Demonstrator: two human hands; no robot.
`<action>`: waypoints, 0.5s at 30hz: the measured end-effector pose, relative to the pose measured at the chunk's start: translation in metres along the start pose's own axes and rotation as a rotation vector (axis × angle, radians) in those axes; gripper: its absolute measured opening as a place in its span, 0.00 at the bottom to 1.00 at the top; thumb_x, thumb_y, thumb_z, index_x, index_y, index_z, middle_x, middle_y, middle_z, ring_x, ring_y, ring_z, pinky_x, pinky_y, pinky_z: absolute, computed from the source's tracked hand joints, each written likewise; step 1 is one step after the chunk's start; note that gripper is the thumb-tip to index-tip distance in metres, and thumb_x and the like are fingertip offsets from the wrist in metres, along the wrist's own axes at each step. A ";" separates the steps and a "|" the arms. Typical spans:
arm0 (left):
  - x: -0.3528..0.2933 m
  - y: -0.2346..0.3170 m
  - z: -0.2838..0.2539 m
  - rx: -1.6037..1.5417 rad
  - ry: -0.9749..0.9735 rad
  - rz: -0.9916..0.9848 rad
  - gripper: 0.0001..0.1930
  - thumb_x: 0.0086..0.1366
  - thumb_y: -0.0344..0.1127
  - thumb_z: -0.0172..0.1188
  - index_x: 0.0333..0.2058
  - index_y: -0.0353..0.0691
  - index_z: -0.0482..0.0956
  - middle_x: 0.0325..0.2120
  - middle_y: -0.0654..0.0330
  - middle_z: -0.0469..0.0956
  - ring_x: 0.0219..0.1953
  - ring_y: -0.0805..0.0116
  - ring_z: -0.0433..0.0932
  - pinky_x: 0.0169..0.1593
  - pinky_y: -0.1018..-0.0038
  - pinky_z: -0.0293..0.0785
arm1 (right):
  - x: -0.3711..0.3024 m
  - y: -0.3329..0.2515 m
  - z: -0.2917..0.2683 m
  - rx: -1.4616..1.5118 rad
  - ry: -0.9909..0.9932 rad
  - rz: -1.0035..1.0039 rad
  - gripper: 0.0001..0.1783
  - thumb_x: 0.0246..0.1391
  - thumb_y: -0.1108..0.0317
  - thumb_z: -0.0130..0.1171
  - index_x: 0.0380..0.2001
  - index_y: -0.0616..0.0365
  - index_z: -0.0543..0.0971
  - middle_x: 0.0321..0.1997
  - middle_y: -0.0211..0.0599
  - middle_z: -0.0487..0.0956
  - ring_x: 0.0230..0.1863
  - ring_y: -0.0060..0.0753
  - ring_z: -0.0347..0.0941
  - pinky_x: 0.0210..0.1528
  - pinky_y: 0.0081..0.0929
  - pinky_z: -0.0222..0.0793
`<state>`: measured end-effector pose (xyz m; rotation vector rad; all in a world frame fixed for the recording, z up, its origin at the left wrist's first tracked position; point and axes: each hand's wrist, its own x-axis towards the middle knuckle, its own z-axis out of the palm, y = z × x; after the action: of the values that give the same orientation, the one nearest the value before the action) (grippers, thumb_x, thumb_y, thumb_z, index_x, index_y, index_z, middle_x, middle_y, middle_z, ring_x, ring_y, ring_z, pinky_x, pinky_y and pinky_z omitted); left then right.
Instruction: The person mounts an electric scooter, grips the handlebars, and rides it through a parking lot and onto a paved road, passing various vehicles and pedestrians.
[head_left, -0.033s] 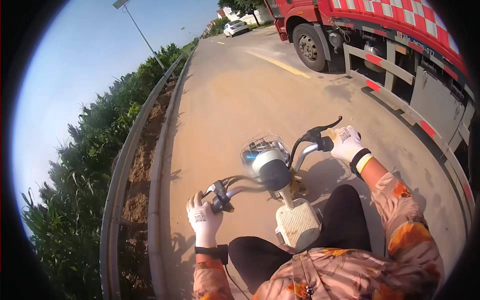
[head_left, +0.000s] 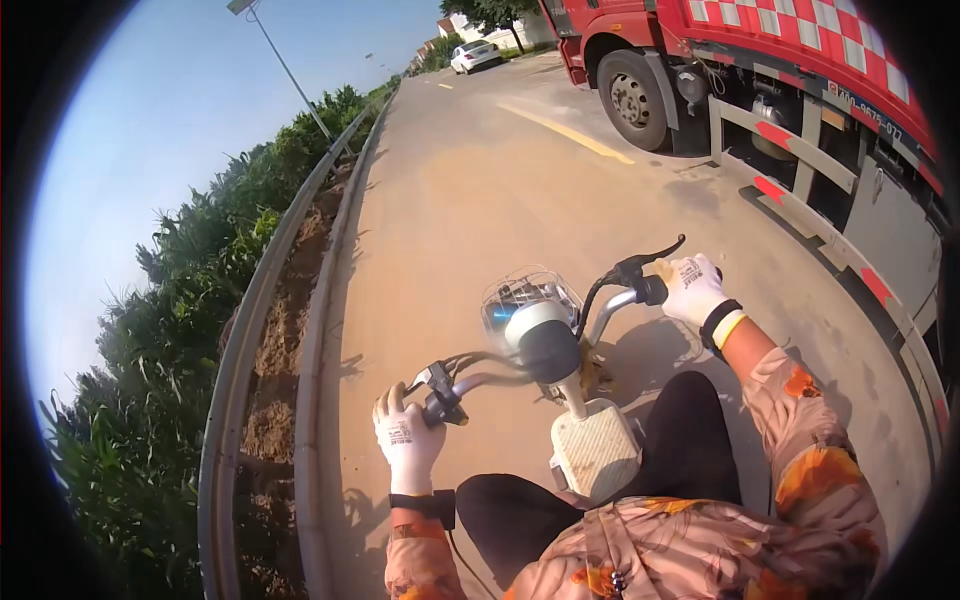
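I sit astride a small two-wheeler with a wire front basket [head_left: 522, 292] and a pale ribbed panel [head_left: 596, 452] between my knees. Both hands wear white work gloves. My left hand [head_left: 408, 438] is wrapped round the left handlebar grip [head_left: 441, 408], next to its brake lever and switch block. Round the right handlebar grip, largely hidden by the glove, my right hand [head_left: 690, 290] is closed; a black brake lever [head_left: 655, 250] juts forward beside it. Dark cables [head_left: 478, 358] run from the handlebar to the rounded, dark-topped front housing [head_left: 550, 350].
A large red truck [head_left: 625, 30] with a grey side guard rail [head_left: 810, 215] stands close on the right. Along the left run a kerb [head_left: 312, 400], a metal guardrail [head_left: 222, 430] and tall green plants [head_left: 150, 430]. Far ahead, a white car [head_left: 475, 56] stands on the concrete road [head_left: 440, 200].
The truck and its side rail sit slightly farther right and lower in the view. Both hands keep their hold on the handlebar grips.
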<state>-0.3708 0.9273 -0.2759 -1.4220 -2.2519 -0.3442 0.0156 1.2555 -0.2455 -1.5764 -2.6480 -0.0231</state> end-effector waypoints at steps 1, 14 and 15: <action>0.001 0.001 -0.002 0.003 0.002 0.010 0.14 0.47 0.36 0.72 0.31 0.32 0.88 0.61 0.47 0.77 0.66 0.41 0.71 0.70 0.49 0.67 | -0.002 0.003 0.004 0.021 0.021 0.012 0.19 0.51 0.66 0.60 0.48 0.45 0.84 0.41 0.36 0.89 0.46 0.48 0.86 0.51 0.48 0.79; 0.008 -0.001 -0.028 0.010 0.022 0.036 0.13 0.46 0.35 0.72 0.29 0.31 0.87 0.61 0.46 0.77 0.65 0.39 0.71 0.71 0.49 0.66 | -0.013 0.001 -0.028 0.071 0.051 -0.021 0.16 0.55 0.64 0.57 0.47 0.48 0.83 0.41 0.39 0.89 0.47 0.49 0.86 0.56 0.47 0.75; 0.011 -0.001 -0.029 0.008 0.018 0.019 0.14 0.44 0.34 0.73 0.30 0.33 0.88 0.62 0.46 0.77 0.66 0.41 0.71 0.71 0.50 0.66 | -0.013 0.000 -0.030 0.069 0.052 -0.023 0.16 0.55 0.64 0.57 0.47 0.48 0.83 0.41 0.39 0.89 0.47 0.49 0.86 0.56 0.47 0.75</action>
<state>-0.3688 0.9232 -0.2455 -1.4298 -2.2216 -0.3399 0.0234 1.2430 -0.2167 -1.5038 -2.5977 0.0262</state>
